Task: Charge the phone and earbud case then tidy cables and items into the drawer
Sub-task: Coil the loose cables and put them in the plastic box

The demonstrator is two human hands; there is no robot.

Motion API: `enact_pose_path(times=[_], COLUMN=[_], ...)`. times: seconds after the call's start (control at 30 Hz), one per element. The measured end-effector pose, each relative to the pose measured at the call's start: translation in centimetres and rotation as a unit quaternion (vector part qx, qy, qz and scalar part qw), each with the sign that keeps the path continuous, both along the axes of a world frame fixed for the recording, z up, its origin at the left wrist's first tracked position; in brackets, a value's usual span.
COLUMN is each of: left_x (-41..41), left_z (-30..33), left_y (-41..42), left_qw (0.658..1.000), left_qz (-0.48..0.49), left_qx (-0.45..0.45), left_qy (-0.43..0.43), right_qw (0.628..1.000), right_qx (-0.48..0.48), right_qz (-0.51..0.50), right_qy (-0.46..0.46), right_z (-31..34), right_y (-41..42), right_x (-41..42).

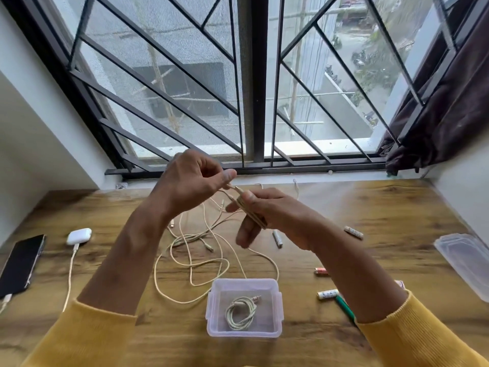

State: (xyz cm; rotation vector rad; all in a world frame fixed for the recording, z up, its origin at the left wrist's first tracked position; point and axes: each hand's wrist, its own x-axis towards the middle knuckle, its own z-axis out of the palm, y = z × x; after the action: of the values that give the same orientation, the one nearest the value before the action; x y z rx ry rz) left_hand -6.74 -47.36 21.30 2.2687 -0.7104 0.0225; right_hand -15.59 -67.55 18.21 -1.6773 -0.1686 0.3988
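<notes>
above the middle of the wooden table (397, 207), both hands are raised over a loose tangle of cable. right hand (270, 215) grips a folded cable bundle (250, 210), fingers curled round it; bundle's long axis runs from near-right up toward far-left. left hand (190, 181) pinches the cable's free strand between thumb and forefinger at the bundle's far end. rest of this cream cable (195, 250) trails down and lies in loops mid-table, one loop reaching the near container.

clear plastic box (211, 313), near edge, centre: holds one coiled cable (242, 312), connector end toward far-right. its lid (465, 260) lies apart at the right edge.

phone (21, 263), left edge, screen dark, long axis near-to-far, tilted slightly; white plug in its near end. earbud case (78, 236) just beyond it, white, a white lead (70, 274) plugged in and running toward the near edge.

batteries (277, 238) scattered right of centre, several, lying at mixed angles. green pen (344, 308) near the right forearm, partly hidden.
</notes>
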Motion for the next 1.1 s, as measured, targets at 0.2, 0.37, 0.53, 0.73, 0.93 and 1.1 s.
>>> enact_pose_path(times=[0.2, 0.37, 0.53, 0.73, 0.93, 1.1], left_x=[-2.8, -5.3, -5.1, -2.5, -1.0, -2.5], left_z=[-2.3, -5.4, -7.6, -6.4, -2.7, -2.5], left_y=[-2.0, -3.9, -2.7, 0.8, 2.8, 2.7], left_qw=[0.979, 0.934, 0.938, 0.968, 0.987, 0.98], left_qz=[0.036, -0.001, -0.078, -0.101, -0.052, -0.057], left_qx=[-0.177, -0.295, -0.256, -0.121, 0.066, -0.07], left_qy=[0.098, 0.203, 0.222, 0.196, 0.138, 0.179], right_qw=[0.983, 0.942, 0.919, 0.961, 0.982, 0.98], right_qx=[0.067, 0.278, 0.378, 0.269, 0.131, 0.144], right_qz=[-0.166, -0.186, -0.11, 0.059, 0.134, 0.124], right_qy=[-0.046, -0.034, -0.008, -0.014, 0.028, 0.065], right_z=[-1.6, -1.3, 0.1, 0.0, -1.5, -2.2], right_y=[1.0, 0.8, -0.1, -0.8, 0.4, 0.5], right_x=[1.0, 1.9, 1.5, 0.5, 0.0, 0.0])
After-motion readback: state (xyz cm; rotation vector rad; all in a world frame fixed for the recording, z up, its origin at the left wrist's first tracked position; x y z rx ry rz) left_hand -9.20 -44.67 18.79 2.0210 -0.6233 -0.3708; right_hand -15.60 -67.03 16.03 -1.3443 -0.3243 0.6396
